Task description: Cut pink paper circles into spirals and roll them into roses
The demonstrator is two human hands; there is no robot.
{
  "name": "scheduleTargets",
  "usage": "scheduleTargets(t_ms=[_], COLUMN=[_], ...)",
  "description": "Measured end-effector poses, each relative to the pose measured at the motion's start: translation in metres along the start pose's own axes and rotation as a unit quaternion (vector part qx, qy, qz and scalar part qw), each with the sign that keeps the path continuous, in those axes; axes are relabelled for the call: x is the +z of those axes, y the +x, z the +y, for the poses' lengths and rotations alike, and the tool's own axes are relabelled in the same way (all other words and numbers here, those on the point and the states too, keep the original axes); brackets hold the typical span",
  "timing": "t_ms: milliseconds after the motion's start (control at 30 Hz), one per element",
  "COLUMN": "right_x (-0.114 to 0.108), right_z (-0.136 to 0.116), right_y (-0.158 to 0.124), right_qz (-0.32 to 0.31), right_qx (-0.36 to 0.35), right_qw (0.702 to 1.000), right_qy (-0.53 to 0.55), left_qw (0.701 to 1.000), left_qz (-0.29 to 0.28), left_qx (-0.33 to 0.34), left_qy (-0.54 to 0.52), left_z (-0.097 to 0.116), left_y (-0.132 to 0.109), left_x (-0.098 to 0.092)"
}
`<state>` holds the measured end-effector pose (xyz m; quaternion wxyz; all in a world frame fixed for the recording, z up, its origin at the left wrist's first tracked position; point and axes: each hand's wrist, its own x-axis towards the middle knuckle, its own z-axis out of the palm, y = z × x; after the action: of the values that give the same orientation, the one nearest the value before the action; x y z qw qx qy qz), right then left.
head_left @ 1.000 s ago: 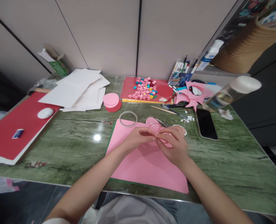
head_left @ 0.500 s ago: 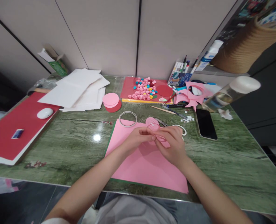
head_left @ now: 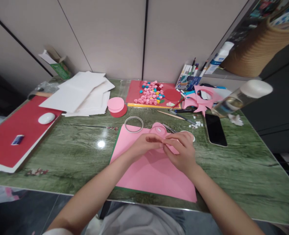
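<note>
Green table [head_left: 242,182] | grey ring [head_left: 134,132] overlaps pink sheet [head_left: 156,178] | scissors [head_left: 169,128] near | left hand [head_left: 144,144], right hand [head_left: 181,151]: fingers pinched together, contents unclear

Left grip [head_left: 146,144] and right grip [head_left: 183,153] meet with fingers [head_left: 155,137] bent.

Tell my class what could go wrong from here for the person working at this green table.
First, the round pink paper piece just beyond the left hand and right hand might crease if pressed. Second, the grey-bladed metal scissors, partly hidden by the right hand, could nick it if it reaches past them. Third, the small loose white scraps near the black rectangular phone could scatter if brushed.
</note>
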<state>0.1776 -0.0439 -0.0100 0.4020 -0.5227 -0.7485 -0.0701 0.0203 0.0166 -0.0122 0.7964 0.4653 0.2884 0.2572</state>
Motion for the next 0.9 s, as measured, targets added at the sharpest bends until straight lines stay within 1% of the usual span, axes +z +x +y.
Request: scheduleTargets(t_ms=[167,300,433,700,900], right_x=[0.0003,0.0010,0.0014,0.0022,0.0029], right_z=[-0.0013,-0.0029,-0.0047,-0.0061,-0.0050], right_y=[0.0007,0.0014,0.0016,0.0015,0.0015], right_qz=[0.003,0.000,-0.002,0.005,0.022], right_qx=[-0.001,0.004,0.011,-0.001,-0.014], right_qw=[1.000,1.000,1.000,1.000,1.000], right_qy=[0.006,0.007,0.008,0.008,0.004], left_qw=[1.000,1.000,0.998,0.997,0.996], left_qz=[-0.012,0.006,0.009,0.006,-0.008], left_qx=[-0.003,-0.015,-0.025,-0.030,-0.035], left_qy=[0.008,-0.020,-0.050,-0.067,-0.083], left_z=[-0.0021,-0.0044,-0.0066,-0.0054,-0.0040], left_y=[0.0000,0.0009,0.0012,-0.0001,0.0005], left_x=[-0.0023,-0.0012,0.0004,0.0017,0.0008])
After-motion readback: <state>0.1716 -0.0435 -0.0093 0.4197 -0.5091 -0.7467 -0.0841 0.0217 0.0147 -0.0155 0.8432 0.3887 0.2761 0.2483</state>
